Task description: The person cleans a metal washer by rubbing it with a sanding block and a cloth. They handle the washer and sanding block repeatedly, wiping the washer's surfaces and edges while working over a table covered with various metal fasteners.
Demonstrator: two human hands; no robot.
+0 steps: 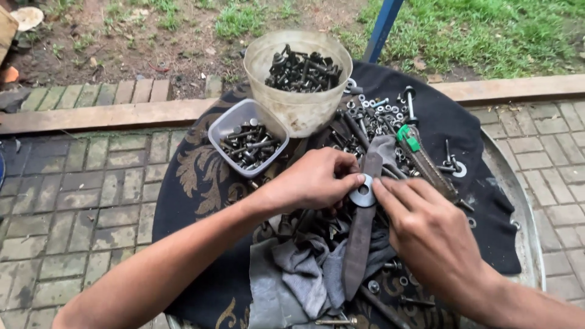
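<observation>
My left hand (314,181) and my right hand (420,228) meet over a round table, both pinching a large flat metal washer (364,195) between the fingertips. Under the washer lies a long dark flat metal strip (359,244) that runs toward me across a crumpled grey rag (304,274). Many loose bolts, nuts and small washers (372,119) are scattered on the black patterned cloth (195,176) beyond my hands.
A round translucent tub (292,106) full of dark bolts stands at the far side, a small square clear container (234,125) of bolts to its left. A green-handled tool (420,155) lies to the right. The metal table rim (530,237) shows at right; paving and grass surround.
</observation>
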